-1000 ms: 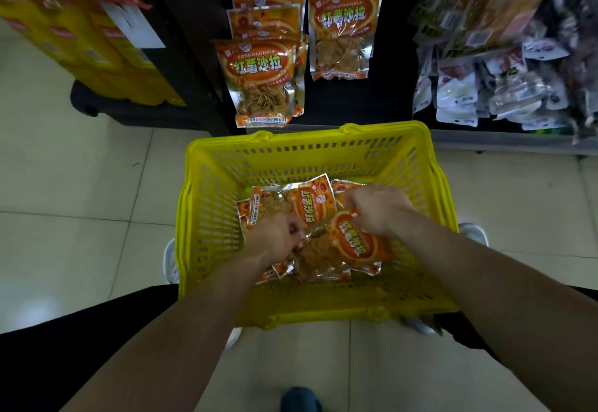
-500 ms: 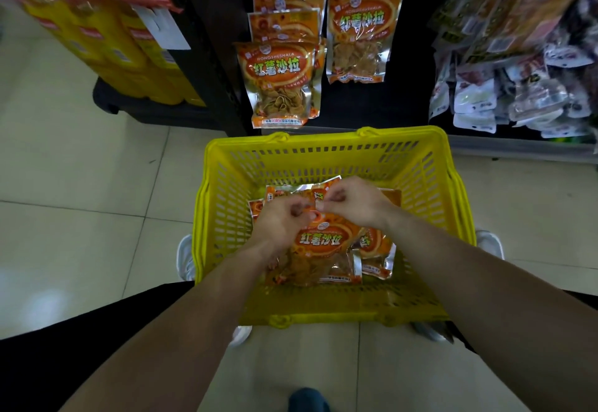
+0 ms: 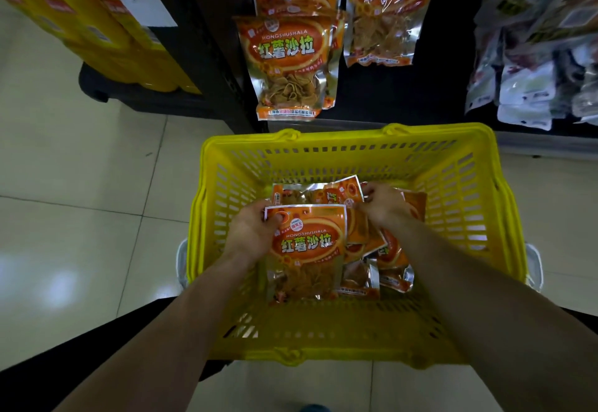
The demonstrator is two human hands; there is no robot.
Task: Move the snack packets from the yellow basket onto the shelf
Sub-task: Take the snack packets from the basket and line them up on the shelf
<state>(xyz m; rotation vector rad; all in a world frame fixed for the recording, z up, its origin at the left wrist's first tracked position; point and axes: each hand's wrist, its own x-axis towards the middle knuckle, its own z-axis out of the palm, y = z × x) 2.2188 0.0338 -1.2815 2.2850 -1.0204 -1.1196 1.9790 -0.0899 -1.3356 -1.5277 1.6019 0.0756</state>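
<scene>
- Head view: half a second ago both hands pinched one edge together. They have now parted, and the top packet (image 3: 307, 246) lies face-up in the yellow basket (image 3: 356, 141), low at 6 o'clock, so it looks singled out and ready to lift.
- The left hand (image 3: 252, 230) pinches that packet's 10 o'clock corner, thumb on top.
- The right hand (image 3: 383, 206) has shifted to 1 o'clock, its fingers curled round the edge of a second packet (image 3: 343, 193).
- The shelf (image 3: 388, 94) at 12 o'clock already carries hanging packets (image 3: 288, 62).

one head-worn wide-angle view looks steeply down, close over the basket (image 3: 356, 152), shelf (image 3: 382, 97) beyond.
</scene>
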